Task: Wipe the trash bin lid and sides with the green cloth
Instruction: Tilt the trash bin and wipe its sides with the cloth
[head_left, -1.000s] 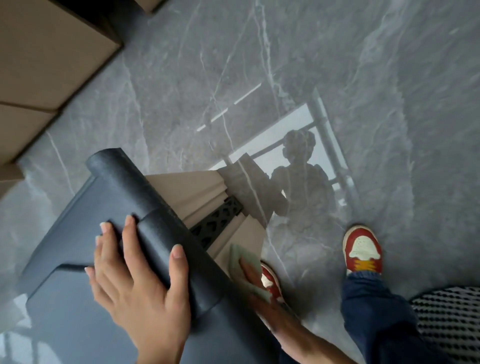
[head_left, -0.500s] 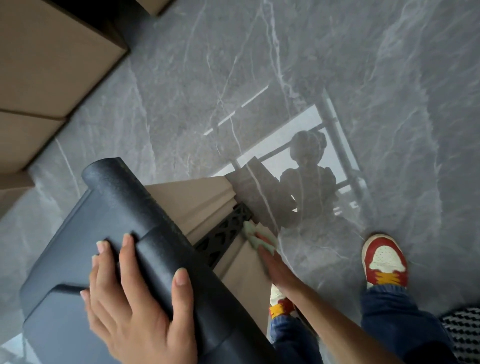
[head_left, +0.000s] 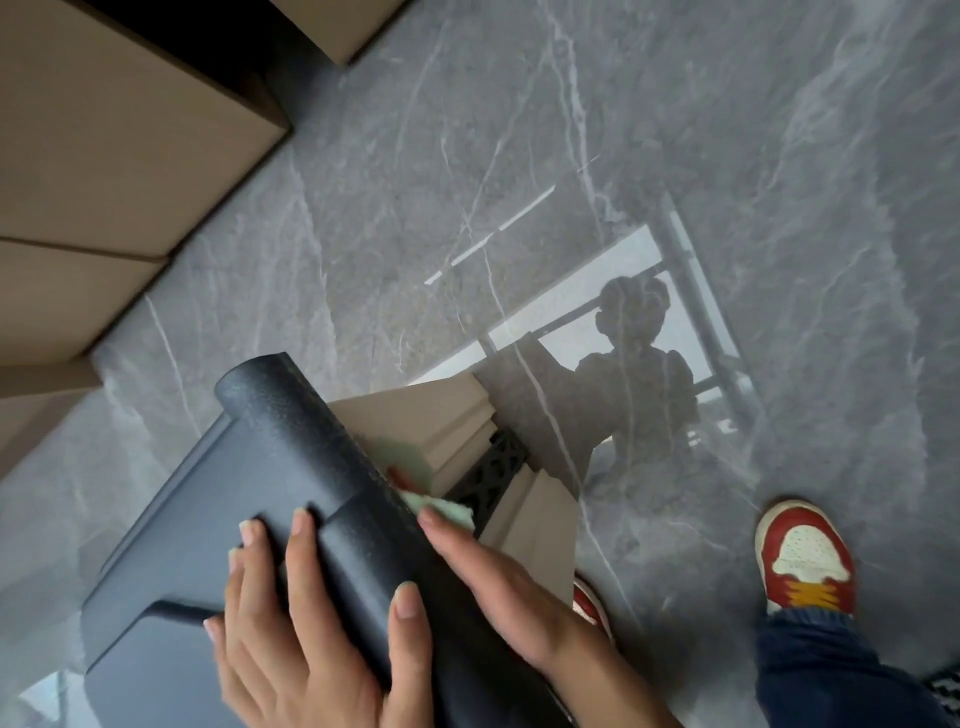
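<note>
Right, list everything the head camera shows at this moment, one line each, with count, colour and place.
Dark textured plastic trash bin lid: one, dark blue-grey, lower left, rounded ridge along its right edge.
Beige ribbed trash bin side: one, beige, right of the lid, running down to the floor.
Black lattice panel: one, black, set between the beige side faces.
Soft green cloth: one, pale green, against the bin side just under the lid ridge.
Tan cabinet panels: several, tan, upper left.
Glossy marble floor: one, grey with white veins.
Red and white sneakers: two, right one clear, left one mostly hidden.
Blue jeans leg: one, lower right.
Left hand: one, flat on the lid.
Right hand: one, pressing the cloth.
</note>
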